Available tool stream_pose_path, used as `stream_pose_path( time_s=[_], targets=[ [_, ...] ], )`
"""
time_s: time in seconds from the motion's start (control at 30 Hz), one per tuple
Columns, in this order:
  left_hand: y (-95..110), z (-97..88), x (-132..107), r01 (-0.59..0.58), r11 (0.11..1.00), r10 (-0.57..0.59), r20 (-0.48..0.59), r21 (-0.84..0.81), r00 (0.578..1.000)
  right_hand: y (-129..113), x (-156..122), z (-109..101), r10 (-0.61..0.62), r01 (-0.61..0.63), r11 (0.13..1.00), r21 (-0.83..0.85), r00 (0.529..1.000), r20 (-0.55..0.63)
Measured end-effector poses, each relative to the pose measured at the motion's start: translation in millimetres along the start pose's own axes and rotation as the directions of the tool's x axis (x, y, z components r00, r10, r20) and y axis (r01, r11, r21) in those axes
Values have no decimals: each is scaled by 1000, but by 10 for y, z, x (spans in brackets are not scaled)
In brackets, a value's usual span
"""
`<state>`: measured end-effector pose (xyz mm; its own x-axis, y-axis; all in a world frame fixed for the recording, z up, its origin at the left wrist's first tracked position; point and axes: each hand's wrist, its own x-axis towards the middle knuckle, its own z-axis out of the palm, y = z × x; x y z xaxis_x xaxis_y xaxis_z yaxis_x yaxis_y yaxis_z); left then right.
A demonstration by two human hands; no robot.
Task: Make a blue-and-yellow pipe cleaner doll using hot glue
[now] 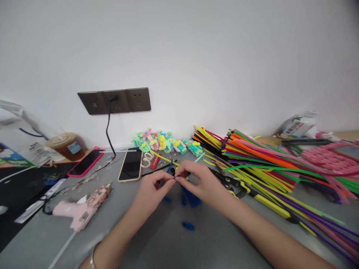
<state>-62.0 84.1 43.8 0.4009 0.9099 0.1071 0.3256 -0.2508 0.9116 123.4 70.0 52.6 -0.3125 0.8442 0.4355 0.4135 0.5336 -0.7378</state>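
My left hand [153, 188] and my right hand [200, 183] meet over the middle of the grey table [157, 239]. Both pinch a short blue pipe cleaner piece [175, 177] between thumb and fingertips. Under and beside my hands lie small blue bent pieces [188, 225], with more blue bits [192, 198] just below my right hand. A large pile of coloured pipe cleaners [258, 157] spreads to the right of my right hand.
Left of my hands lie a pink glue gun [81, 211], a phone in a beige case [131, 164] and a phone in a pink case [85, 163]. Yellow-handled pliers [252, 194] lie on the right. Small colourful finished figures [165, 142] sit by the wall under a socket strip [114, 101].
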Motion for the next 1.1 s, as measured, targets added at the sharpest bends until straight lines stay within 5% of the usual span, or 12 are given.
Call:
stream_pose_path(
  time_s=[0.17, 0.5, 0.7, 0.87, 1.1],
  targets=[
    [15, -16, 7, -46, 998, 45, -32, -33, 998, -17, 0, -28, -11, 11, 999, 50, 1000, -9],
    [11, -212, 67, -164, 955, 158, 45, 248, 986, 31, -44, -11, -16, 16, 1000, -15, 999, -32],
    [-103, -361, 89, -450, 769, 365, 267, 453, 892, -27, -9, -76, 48, -17, 944, 330, 995, -89],
    [-143, -346, 86, -480, 771, 265, 475, 419, 839, -11, 31, -92, 103, -34, 914, 405, 983, -149],
    [-140, -364, 74, -446, 776, 215, 476, 446, 852, -7, 7, -51, 102, -65, 927, 369, 991, -81]
  ],
)
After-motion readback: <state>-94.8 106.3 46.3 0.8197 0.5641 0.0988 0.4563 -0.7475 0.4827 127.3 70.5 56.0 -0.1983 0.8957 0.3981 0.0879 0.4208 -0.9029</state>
